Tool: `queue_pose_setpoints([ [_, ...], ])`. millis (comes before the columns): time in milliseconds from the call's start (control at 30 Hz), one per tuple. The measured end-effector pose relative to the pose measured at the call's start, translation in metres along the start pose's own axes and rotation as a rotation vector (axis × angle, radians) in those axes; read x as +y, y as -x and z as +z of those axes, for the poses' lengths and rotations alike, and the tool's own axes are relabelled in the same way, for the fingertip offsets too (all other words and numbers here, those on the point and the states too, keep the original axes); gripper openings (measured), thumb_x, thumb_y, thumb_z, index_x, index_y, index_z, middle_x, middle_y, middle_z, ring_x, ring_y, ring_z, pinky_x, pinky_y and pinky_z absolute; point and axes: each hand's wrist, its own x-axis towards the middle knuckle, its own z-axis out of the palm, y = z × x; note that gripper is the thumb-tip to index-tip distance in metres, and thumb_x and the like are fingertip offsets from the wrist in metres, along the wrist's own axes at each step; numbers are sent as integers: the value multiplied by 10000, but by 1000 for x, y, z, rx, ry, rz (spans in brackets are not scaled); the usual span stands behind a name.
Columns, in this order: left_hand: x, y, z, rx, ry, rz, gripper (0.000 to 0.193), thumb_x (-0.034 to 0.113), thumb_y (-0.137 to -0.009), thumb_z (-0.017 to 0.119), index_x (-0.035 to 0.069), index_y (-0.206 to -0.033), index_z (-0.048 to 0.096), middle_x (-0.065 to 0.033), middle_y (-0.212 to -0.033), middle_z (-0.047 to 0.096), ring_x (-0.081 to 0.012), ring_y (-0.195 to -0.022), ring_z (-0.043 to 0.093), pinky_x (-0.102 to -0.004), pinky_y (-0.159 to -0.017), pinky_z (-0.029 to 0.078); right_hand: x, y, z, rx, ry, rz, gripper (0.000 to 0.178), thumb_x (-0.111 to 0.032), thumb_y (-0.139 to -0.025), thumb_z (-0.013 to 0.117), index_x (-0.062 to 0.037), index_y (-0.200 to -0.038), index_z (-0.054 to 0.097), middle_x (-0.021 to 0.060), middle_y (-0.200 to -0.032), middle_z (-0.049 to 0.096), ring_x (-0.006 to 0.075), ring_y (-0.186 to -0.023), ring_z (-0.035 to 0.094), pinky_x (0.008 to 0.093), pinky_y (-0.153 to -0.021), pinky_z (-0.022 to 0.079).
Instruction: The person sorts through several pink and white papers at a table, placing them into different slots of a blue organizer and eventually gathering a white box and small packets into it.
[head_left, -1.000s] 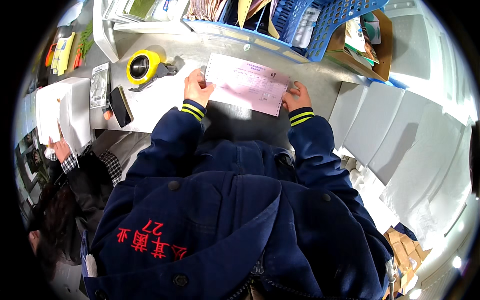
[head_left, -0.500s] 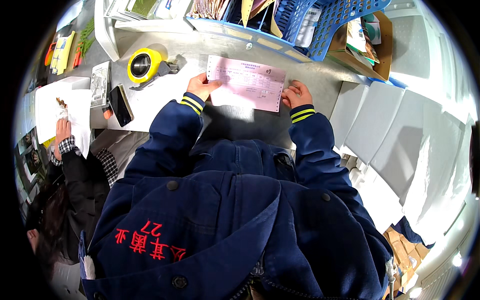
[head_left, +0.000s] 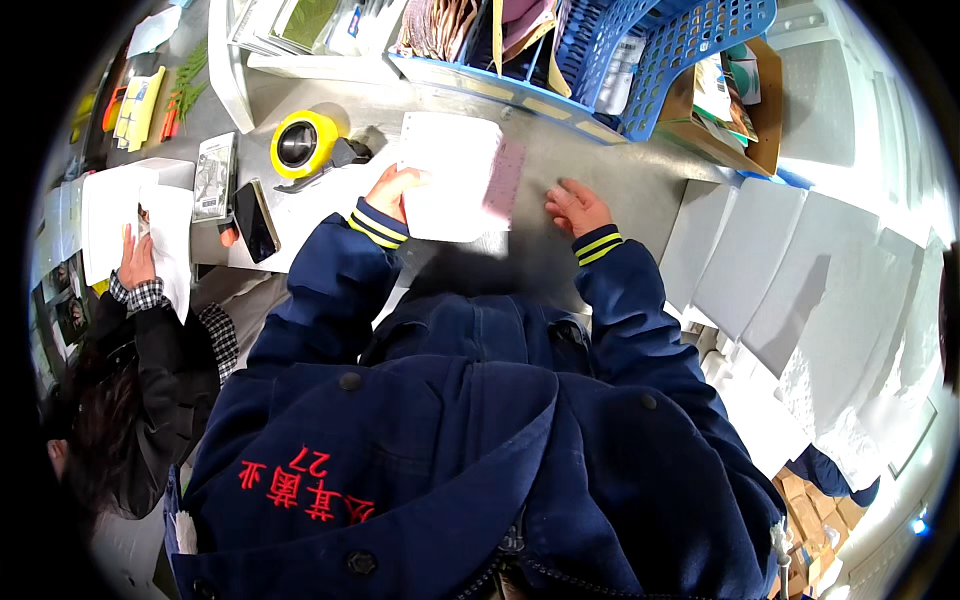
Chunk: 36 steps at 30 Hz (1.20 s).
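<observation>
My left hand point(head_left: 395, 190) pinches the left edge of a paper form point(head_left: 450, 180) above the metal table. Most of the sheet shows a bright white face, while a pink printed strip sticks out along its right side; it looks folded over. A short gap to the right of the sheet separates it from my right hand point(head_left: 578, 208), which is empty, its fingers loosely bent and apart. Left of my left hand lies a yellow tape roll in a dispenser point(head_left: 303, 144).
A blue plastic basket point(head_left: 510, 88) with papers stands at the back, beside a cardboard box point(head_left: 765, 125) of packets. White boxes point(head_left: 745, 250) line the right. A phone point(head_left: 256, 220) lies at left, near a co-worker's hand point(head_left: 137, 258) on white paper.
The pink sheet, held flat by both hands before, now shows mostly white and looks folded over toward the left. My right hand has let go of its right edge.
</observation>
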Motion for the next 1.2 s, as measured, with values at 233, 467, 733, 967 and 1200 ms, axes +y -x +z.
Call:
queue_pose_setpoints([
  [233,19,22,24,-46,79,13,492,102,-752,457,-16,-1223,375,-173,-1145,507,-280,-1046,510,-377,-921,395,-8,4,48,-322,-178,272,663,-534,-825,451,-71,-1281,320,97,-1148,519,175,-1034,498,306,-832,398],
  [467,29,38,32,-75,96,27,510,101,-755,457,-39,-1235,355,-198,-1191,474,-300,-1085,481,-384,-957,360,-2,-6,72,-548,-403,372,581,-562,-809,451,-74,-1122,492,60,-960,605,123,-819,557,251,-661,435],
  [733,51,50,-5,107,-355,248,337,38,-772,529,-44,-1097,488,-119,-1001,584,-193,-905,573,-300,-817,447,-44,19,30,-313,-429,-83,209,-131,-817,588,35,-945,588,70,-839,616,130,-748,590,238,-670,484],
  [967,53,32,-2,-53,-760,324,288,32,-804,568,-36,-1078,512,-63,-977,589,-117,-883,545,-245,-788,430,-71,58,15,-283,-158,-233,271,-165,-814,601,34,-996,580,68,-916,611,123,-789,566,241,-711,450],
  [1200,52,-30,73,-13,-651,383,285,92,-823,563,-49,-1063,500,-56,-940,585,-98,-820,554,-230,-729,456,-126,130,-7,262,48,-699,206,-92,-816,568,59,-956,580,40,-848,603,87,-736,530,219,-655,419],
])
